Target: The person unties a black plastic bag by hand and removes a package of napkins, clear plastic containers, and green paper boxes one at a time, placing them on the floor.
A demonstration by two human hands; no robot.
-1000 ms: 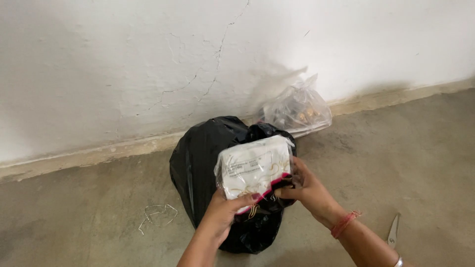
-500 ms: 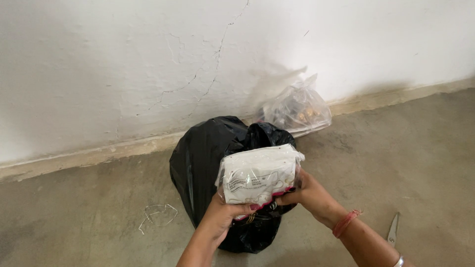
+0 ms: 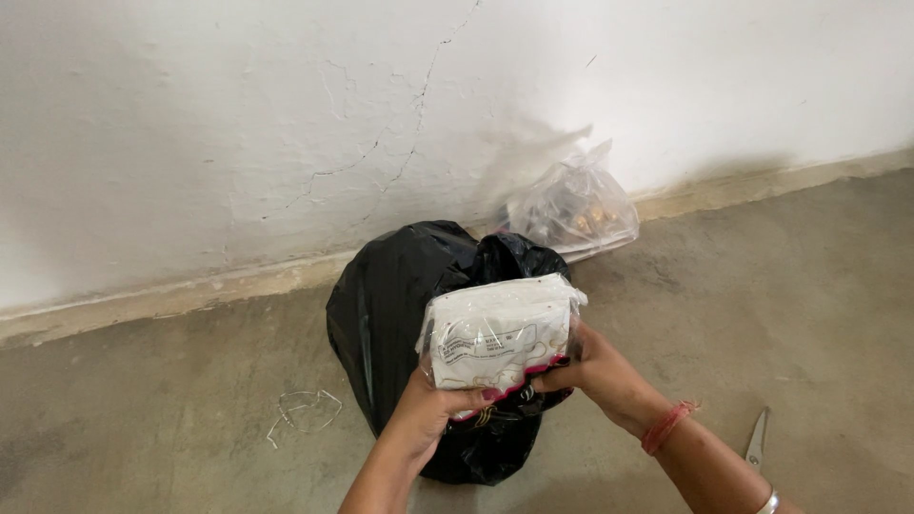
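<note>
A white plastic-wrapped packet (image 3: 500,333) with a pink lower edge is held over a black plastic bag (image 3: 390,295) that stands on the concrete floor. My left hand (image 3: 428,411) grips the packet's lower left corner. On the packet's right side, my right hand (image 3: 600,371) holds it too; a red thread band and a silver bangle sit on that wrist. The packet lies roughly level above the bag's open mouth.
A clear plastic bag (image 3: 571,205) with brownish contents leans on the cracked white wall behind. A pair of scissors (image 3: 757,438) lies on the floor at the right. A scrap of clear plastic (image 3: 307,411) lies left of the black bag.
The packet has been turned from tilted up on its left side to more level, and both hands have shifted slightly with it over the black bag.
</note>
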